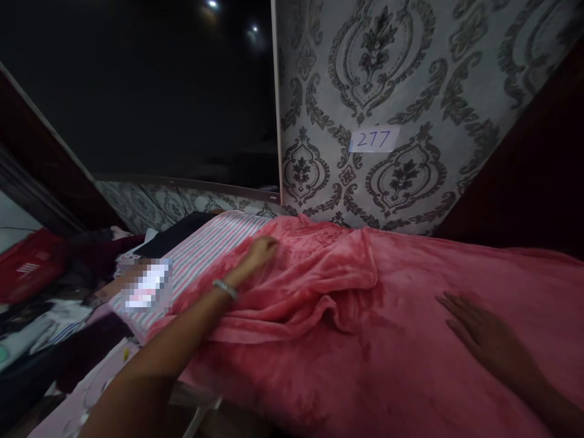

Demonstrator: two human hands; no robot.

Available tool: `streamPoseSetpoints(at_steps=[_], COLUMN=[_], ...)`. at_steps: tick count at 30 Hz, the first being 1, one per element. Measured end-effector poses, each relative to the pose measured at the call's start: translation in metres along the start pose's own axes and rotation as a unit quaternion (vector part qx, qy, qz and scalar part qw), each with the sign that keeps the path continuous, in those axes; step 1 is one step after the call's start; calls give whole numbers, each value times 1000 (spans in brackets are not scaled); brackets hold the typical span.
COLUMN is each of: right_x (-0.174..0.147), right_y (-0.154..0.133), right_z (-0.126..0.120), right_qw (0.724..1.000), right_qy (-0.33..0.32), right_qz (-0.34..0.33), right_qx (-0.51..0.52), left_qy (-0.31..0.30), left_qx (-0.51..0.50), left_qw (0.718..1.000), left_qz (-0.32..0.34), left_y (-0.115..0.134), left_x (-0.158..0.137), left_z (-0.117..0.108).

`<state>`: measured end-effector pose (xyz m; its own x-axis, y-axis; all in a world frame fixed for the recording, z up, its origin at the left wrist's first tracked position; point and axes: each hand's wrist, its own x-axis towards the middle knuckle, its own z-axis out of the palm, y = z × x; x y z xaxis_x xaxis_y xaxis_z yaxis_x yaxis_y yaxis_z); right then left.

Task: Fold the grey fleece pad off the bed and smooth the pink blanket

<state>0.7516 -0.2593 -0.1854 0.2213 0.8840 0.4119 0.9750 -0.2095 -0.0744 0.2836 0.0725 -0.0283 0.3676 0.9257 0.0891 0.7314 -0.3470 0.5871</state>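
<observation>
Below the far wall (310, 115)'s one paper (374, 139), one pink blanket (401, 353) lies right of one striped cloth (207, 243); one left hand (261, 252) curls over it, grip unclear; one right hand (486, 334) stretches flat, fingers released.

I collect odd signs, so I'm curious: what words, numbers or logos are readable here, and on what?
"277": handwritten on the paper on the wall.
Too small to read: mark on the TV.
White stripes on the red item: no legible letters.
</observation>
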Motion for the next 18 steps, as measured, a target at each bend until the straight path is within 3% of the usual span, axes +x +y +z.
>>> streamPoseSetpoints(at_steps=[3, 7, 14, 18], right_x=[1, 1, 1, 1], right_y=[0, -2, -2, -3], right_z=[0, -1, -1, 0], right_qw=[1000, 1000, 1000, 1000], right_qy=[1, 4, -4, -6], right_qz=[-3, 5, 13, 19], right_qx=[4, 2, -4, 0], left_qy=[44, 15, 0, -3], left_qx=[76, 87, 129, 142], left_qw=[989, 986, 987, 989], left_qz=[-117, -144, -94, 32], left_y=[-32, -52, -25, 8], left_x=[40, 61, 82, 42], left_z=[-29, -31, -7, 9])
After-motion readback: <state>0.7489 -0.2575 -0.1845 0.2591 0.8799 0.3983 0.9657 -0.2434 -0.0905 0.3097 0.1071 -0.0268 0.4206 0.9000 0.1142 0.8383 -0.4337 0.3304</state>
